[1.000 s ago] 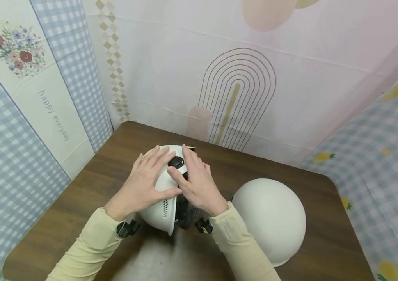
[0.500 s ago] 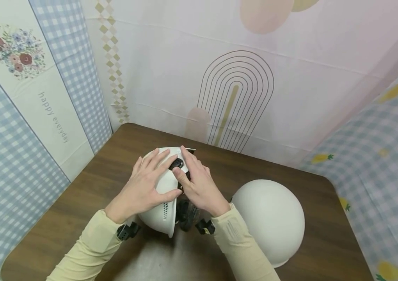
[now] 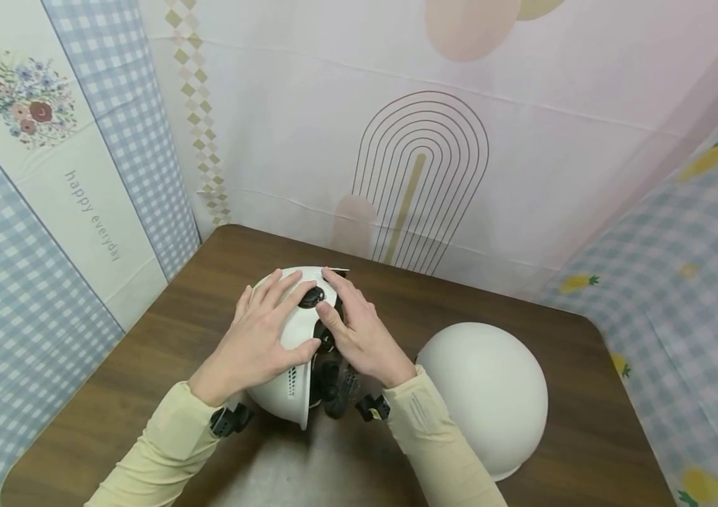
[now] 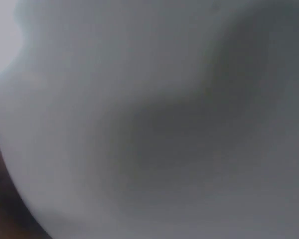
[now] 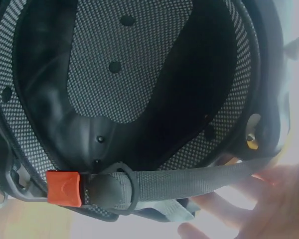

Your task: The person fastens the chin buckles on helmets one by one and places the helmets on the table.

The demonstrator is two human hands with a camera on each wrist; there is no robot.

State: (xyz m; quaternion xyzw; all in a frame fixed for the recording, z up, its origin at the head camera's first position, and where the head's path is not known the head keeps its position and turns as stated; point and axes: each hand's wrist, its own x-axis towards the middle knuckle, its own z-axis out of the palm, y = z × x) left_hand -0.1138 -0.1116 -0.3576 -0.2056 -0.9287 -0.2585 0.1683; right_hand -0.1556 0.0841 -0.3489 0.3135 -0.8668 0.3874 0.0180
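A white helmet (image 3: pixel 279 401) with a round black vent (image 3: pixel 312 297) sits tilted on the table, its opening towards the right. My left hand (image 3: pixel 257 338) holds the outer shell, fingers spread over the top and thumb near the rim. My right hand (image 3: pixel 359 327) holds the opening side, its fingertips at the upper edge and thumb beside the vent. In the right wrist view the black padded lining (image 5: pixel 119 59) shows, with a grey chin strap (image 5: pixel 199 181) and an orange buckle (image 5: pixel 64 188). White shell (image 4: pixel 89 124) fills the left wrist view, blurred.
To the right, a smooth white dome (image 3: pixel 486 398) lies rounded side up on the brown wooden table (image 3: pixel 194 296), close to my right forearm. Patterned cloths (image 3: pixel 283 127) hang behind the table and along both sides.
The helmet has turned slightly, so more of its dark inside shows between my hands. My right thumb has shifted a little. The head view has moved slightly.
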